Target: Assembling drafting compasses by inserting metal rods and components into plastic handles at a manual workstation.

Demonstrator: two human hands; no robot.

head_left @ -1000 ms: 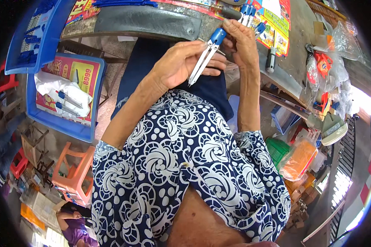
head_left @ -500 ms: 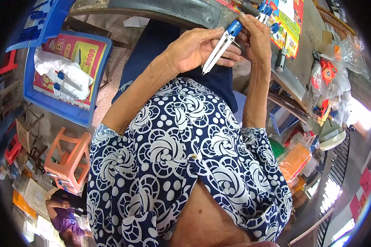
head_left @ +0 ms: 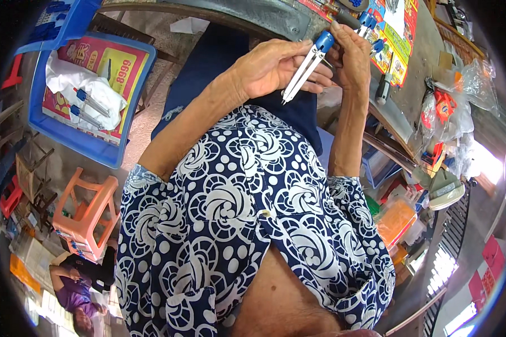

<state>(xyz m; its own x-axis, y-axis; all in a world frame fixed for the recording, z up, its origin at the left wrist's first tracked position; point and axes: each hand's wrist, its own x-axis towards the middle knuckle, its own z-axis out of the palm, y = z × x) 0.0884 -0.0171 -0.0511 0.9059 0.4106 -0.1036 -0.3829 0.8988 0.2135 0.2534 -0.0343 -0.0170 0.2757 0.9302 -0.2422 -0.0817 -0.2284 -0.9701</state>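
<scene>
A drawing compass point(head_left: 309, 66) with a blue head and two pale metal legs is held at chest height, its points toward me. My left hand point(head_left: 270, 70) is closed on it, thumb by the head and fingers behind the legs. At the blue head, my right hand point(head_left: 351, 59) is closed with curled fingers against the compass; part of its grip is hidden. Beyond my right hand, more blue-headed compasses point(head_left: 367, 21) lie on the worktable point(head_left: 407, 121).
On the left, a blue tray point(head_left: 76, 147) holds a white cloth point(head_left: 67, 73) with compasses on it. An orange stool point(head_left: 87, 210) stands lower left. A dark-handled tool point(head_left: 383, 89) and plastic bags point(head_left: 472, 84) lie at right. Another person point(head_left: 76, 289) is at lower left.
The compass and my fingers have shifted slightly right and downward in view, with both hands still at it. The surroundings have shifted a little too.
</scene>
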